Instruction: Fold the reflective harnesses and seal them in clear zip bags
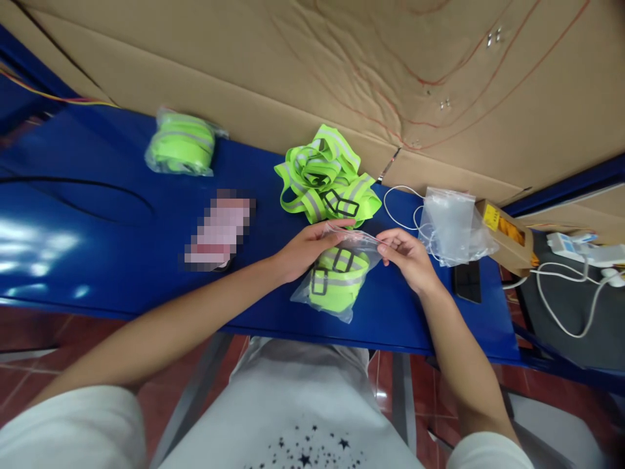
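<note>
A clear plastic bag (303,293) lies near the table's front edge, its mouth side toward the back. Inside it is a coiled neon-green reflective strap (336,296) with black buckles. My left hand (310,246) grips the bag's top edge at its left part, thumb over the plastic. At the right end of that edge, my right hand (406,255) pinches the plastic between thumb and fingers. Just beyond my hands sits a loose heap of neon-green reflective straps (325,172) with black buckles.
At the back left rests another bagged strap coil (180,144). A blurred-out phone-like object (219,231) lies left of my hands. To the right are flat clear bags (449,225), a white cable, a dark phone (467,281) and a cardboard box (505,238). Cardboard (244,71) lines the back.
</note>
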A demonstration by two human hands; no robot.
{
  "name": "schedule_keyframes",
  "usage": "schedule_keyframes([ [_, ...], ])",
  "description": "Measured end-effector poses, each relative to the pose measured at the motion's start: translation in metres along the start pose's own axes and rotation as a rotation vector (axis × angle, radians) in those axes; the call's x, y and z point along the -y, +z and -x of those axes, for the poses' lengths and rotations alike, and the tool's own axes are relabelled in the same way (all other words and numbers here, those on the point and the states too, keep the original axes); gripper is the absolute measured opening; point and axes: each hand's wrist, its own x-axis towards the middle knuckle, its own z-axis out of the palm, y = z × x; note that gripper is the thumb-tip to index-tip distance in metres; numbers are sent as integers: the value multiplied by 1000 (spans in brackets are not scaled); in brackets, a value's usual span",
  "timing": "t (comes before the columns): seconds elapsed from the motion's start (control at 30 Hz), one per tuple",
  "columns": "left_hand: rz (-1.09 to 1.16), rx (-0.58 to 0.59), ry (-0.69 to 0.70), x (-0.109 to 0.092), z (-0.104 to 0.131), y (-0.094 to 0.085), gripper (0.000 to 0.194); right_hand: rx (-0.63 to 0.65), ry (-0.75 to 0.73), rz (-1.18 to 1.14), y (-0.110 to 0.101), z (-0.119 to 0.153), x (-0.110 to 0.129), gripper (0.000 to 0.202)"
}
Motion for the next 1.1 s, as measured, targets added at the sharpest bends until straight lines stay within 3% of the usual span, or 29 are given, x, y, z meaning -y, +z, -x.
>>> schedule_keyframes([
  [0.13, -87, 31, -7, -2, 0, 0, 55, 39, -21, 37, -4, 3, 7, 37],
  [0.2, -185, 111, -42, -4, 2, 1, 54, 66, 7, 95, -4, 5, 10, 43],
  [0.3, -308, 241, -149, -2, 7, 5, 52, 209, 37, 162, 1, 6, 7, 43],
  [0.43, -409, 264, -253, 5, 13, 12, 50, 392, 44, 128, 13, 7, -2, 43],
  [0.73, -463, 388, -186, 4, 7, 7, 50, 201, 117, 86, 21, 7, 2, 39],
  [0.83, -444, 329, -156, 8, 6, 8, 51, 157, 77, 99, 24, 7, 0, 40],
  [1.0, -364, 83, 40, 14, 4, 12, 45, 96, 59, 101, 27, 8, -3, 44],
  [1.1, -347, 22, 47, 11, 3, 10, 43, 126, 80, 124, 24, 7, 0, 46],
])
